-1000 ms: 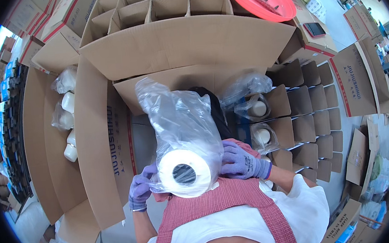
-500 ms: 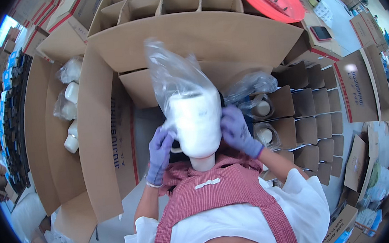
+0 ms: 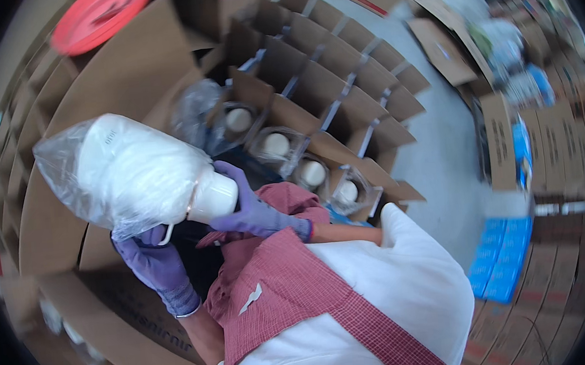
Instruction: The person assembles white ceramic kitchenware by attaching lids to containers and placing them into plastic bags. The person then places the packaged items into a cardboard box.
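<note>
A large white flask (image 3: 142,171) with a small side handle lies tilted across both my hands, its wide end toward the upper left. Clear plastic bag (image 3: 62,178) covers its body and sticks out crumpled past the wide end. My left hand (image 3: 157,264), in a purple glove, grips it from below by the handle; some of its fingers are hidden. Around the narrow white end (image 3: 214,196) closes my right hand (image 3: 253,210), also gloved in purple. Just beyond the right hand, several bagged flasks with white tops (image 3: 277,145) stand in a row in the cardboard dividers.
Cardboard dividers (image 3: 324,61) spread beyond my right hand. An open carton (image 3: 108,66) stands at the upper left, with a red plastic basin (image 3: 101,18) above it. Another open carton (image 3: 118,337) holds white items at the lower left. Blue boxes (image 3: 501,258) are stacked at the right.
My view has swung to the right. The flask has gone from upright before me to a slant, and the bag now covers more of it. My right hand has moved from its side to its narrow end.
</note>
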{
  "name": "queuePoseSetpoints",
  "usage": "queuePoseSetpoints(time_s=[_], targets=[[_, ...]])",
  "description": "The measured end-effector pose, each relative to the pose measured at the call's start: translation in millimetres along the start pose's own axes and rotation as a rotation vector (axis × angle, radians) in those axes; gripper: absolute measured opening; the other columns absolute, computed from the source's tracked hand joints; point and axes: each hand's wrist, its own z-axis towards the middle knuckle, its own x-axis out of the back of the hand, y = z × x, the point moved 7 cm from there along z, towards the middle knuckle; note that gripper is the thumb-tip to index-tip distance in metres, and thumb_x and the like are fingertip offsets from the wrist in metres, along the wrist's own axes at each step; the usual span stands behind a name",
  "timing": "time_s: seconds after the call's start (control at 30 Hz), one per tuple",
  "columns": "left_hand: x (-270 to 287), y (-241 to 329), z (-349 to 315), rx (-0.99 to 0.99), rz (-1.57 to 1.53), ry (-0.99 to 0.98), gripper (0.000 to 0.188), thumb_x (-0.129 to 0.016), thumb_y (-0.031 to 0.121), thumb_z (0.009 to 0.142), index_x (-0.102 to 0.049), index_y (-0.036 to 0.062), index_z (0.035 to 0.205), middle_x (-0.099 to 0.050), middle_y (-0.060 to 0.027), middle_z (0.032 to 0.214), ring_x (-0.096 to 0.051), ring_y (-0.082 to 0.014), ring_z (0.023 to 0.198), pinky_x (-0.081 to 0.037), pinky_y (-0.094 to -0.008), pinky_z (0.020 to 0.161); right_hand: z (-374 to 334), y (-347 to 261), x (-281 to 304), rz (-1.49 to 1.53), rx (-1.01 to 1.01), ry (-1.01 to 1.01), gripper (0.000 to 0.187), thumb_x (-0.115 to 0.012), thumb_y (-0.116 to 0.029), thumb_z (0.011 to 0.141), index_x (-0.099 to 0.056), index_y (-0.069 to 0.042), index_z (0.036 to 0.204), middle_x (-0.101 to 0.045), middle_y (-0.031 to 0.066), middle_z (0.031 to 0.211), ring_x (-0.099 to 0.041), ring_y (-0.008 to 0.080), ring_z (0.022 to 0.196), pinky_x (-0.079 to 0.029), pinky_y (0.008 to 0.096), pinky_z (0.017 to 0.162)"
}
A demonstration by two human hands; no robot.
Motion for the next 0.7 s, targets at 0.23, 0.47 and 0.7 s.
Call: queuePoseSetpoints(time_s=[0.23,0.47,0.7], targets=[[-131,-11,-102,-0.396,0.278,-0.778,0.022,-0.069,0.008,0.086,-0.074,0.0068,0.108,-0.057,-0.0153,0.123,-0.06,-0.0235,0.102,-0.048,-0.0323,0.088,-51,-54,134,0.443,0.049,0.49,0.071,-0.07,-0.035,0.088,-0.039,-0.005,0.144,-0.051,0.0145,0.138,-0.054,0.028,0.125,-0.043,0.0449,0.109],[-122,-104,-237,0.482,0.071,-1.761,0.023,-0.06,0.018,0.096,-0.07,0.0027,0.111,-0.069,-0.0111,0.109,-0.067,-0.0234,0.095,-0.051,-0.0339,0.087,-227,-181,333,0.199,0.133,0.852,0.048,-0.055,-0.028,0.098,-0.045,-0.007,0.14,-0.057,0.0078,0.13,-0.058,0.0215,0.115,-0.047,0.0372,0.102],[-87,-126,-180,0.714,0.186,-1.506,0.027,-0.053,0.013,0.101,-0.067,0.0,0.12,-0.069,-0.0075,0.116,-0.063,-0.0162,0.107,-0.048,-0.0304,0.097,-372,-242,453,-0.272,-0.259,0.862,0.047,-0.057,-0.033,0.099,-0.053,-0.006,0.138,-0.06,0.0066,0.13,-0.058,0.0174,0.117,-0.049,0.0349,0.1]])
